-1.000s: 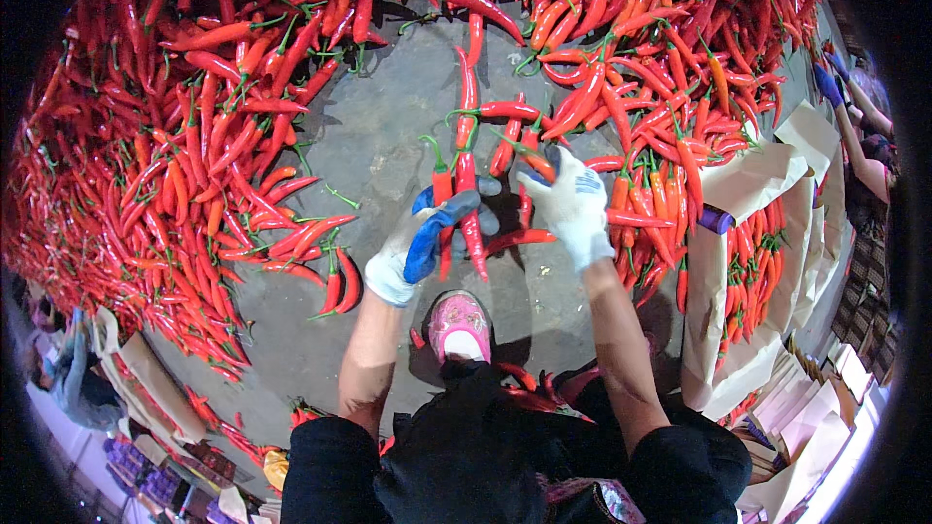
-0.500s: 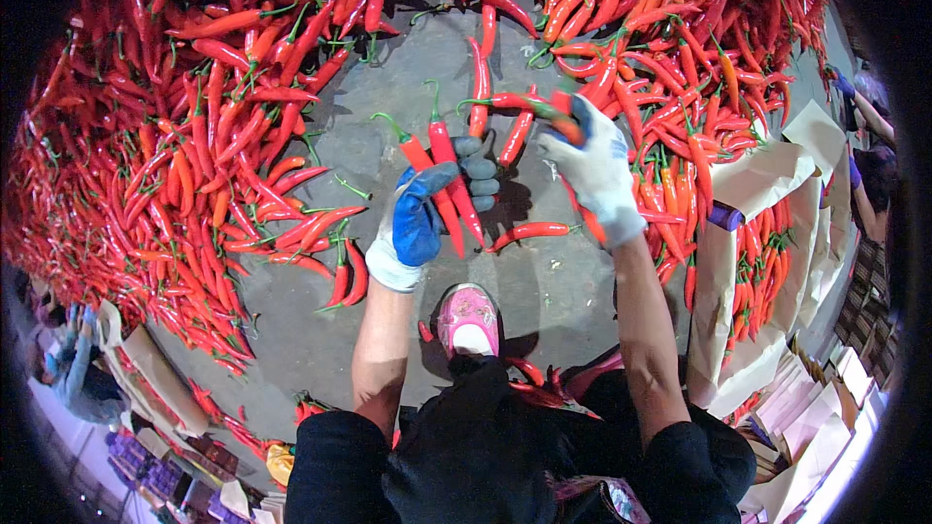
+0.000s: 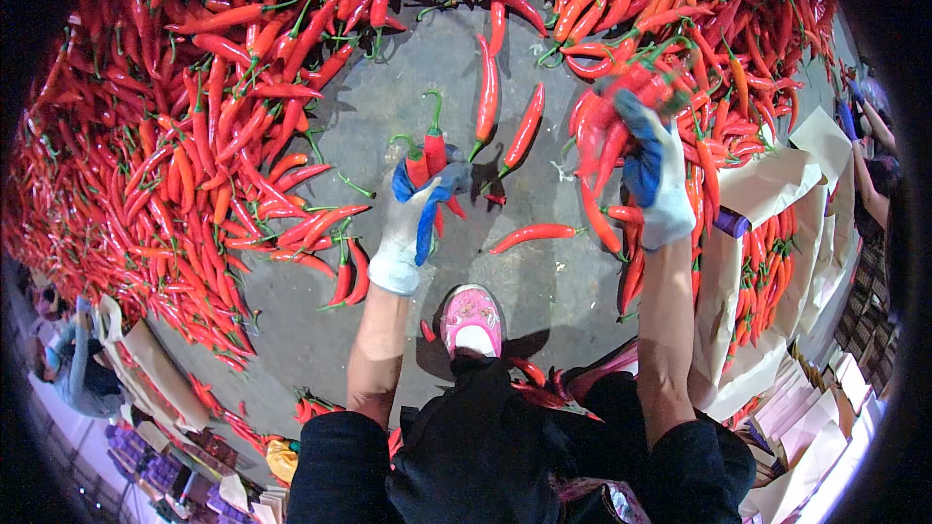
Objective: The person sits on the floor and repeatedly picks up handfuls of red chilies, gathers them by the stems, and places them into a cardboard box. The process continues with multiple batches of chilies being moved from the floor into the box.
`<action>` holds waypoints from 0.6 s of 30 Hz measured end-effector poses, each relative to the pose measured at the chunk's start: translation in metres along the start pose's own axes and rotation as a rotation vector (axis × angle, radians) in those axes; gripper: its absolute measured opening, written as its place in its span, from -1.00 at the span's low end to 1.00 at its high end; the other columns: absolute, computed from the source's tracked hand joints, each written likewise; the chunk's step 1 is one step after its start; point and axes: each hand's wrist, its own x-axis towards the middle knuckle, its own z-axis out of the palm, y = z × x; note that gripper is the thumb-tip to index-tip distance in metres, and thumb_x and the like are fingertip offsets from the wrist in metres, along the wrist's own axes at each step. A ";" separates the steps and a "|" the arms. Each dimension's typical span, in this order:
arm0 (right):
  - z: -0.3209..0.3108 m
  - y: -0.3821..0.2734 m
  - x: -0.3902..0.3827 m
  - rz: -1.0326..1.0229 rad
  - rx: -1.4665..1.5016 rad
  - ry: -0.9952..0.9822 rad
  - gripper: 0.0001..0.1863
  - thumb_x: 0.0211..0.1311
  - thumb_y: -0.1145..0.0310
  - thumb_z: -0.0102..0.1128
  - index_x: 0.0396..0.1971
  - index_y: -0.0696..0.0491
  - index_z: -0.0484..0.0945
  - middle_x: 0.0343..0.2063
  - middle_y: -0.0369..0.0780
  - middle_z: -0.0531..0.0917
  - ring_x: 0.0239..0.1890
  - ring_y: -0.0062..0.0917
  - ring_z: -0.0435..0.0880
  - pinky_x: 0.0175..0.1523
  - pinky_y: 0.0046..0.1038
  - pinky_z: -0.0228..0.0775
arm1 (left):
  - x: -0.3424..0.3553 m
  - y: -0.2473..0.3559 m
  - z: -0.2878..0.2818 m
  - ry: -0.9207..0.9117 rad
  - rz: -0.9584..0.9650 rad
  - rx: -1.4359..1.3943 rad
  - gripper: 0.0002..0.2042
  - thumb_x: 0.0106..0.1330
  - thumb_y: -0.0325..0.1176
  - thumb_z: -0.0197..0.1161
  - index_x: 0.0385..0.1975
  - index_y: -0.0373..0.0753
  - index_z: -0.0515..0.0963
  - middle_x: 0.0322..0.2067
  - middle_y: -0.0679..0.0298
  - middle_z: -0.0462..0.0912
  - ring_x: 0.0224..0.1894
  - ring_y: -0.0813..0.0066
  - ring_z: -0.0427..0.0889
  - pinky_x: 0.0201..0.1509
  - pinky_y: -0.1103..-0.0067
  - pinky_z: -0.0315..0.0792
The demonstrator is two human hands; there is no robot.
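Observation:
My left hand (image 3: 413,218), in a white glove with blue coating, is closed round red chili peppers (image 3: 434,148), their green stems pointing up and away from me. Its fingers hide most of the lower parts. To the right, my gloved right hand (image 3: 662,189) is over the edge of the right-hand heap, with its fingers curled against several red chili peppers (image 3: 610,141). These peppers and the fingertips are smeared by motion. Loose on the grey floor between my hands lie a long chili pepper (image 3: 487,87), a slanted one (image 3: 525,126) and a sideways one (image 3: 536,234).
A large chili heap (image 3: 175,175) curves round the left and far sides, joining another heap (image 3: 718,58) at right. An open paper bag (image 3: 723,281) of chilies stands beside my right arm. My pink shoe (image 3: 471,315) rests between my forearms. Other people work at both edges.
My right hand has moved right, from above the floor to the right heap. My left hand has turned, tilting its peppers. The sideways pepper near the right hand is gone from the floor.

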 end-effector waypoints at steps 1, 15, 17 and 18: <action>-0.013 0.007 -0.007 0.051 0.122 -0.020 -0.69 0.23 0.33 0.12 -0.10 0.20 0.53 -0.17 -0.21 0.65 -0.15 -0.53 0.63 -0.02 -0.47 0.47 | 0.006 0.001 -0.002 0.012 0.042 0.016 -0.71 0.23 -0.48 0.13 -0.05 -0.38 0.46 -0.26 0.17 0.62 -0.24 0.37 0.62 -0.10 0.45 0.50; -0.069 0.008 -0.058 0.158 0.614 -0.075 -0.77 0.19 0.42 0.09 -0.15 0.05 0.39 -0.41 -0.28 0.46 -0.35 -0.54 0.47 -0.17 -0.45 0.40 | -0.089 -0.070 0.057 -1.142 0.106 1.055 -0.51 0.12 -0.27 0.23 0.08 -0.22 0.35 -0.23 -0.01 0.55 -0.21 0.01 0.58 -0.14 0.28 0.46; -0.088 0.012 -0.062 0.142 0.453 -0.010 -0.78 0.19 0.37 0.11 -0.20 0.10 0.40 -0.41 -0.27 0.46 -0.34 -0.56 0.47 -0.17 -0.49 0.39 | -0.058 -0.022 0.066 -0.923 0.125 1.067 -0.56 0.12 -0.27 0.23 0.05 -0.12 0.42 -0.28 0.05 0.58 -0.26 0.04 0.60 -0.19 0.30 0.48; -0.101 0.020 -0.064 0.118 0.340 0.008 -0.79 0.21 0.36 0.09 -0.21 0.12 0.45 -0.39 -0.26 0.51 -0.33 -0.54 0.50 -0.16 -0.49 0.41 | -0.044 -0.004 0.065 -0.722 0.101 1.217 -0.57 0.08 -0.30 0.24 0.02 -0.07 0.46 -0.30 0.07 0.57 -0.26 0.09 0.60 -0.21 0.32 0.49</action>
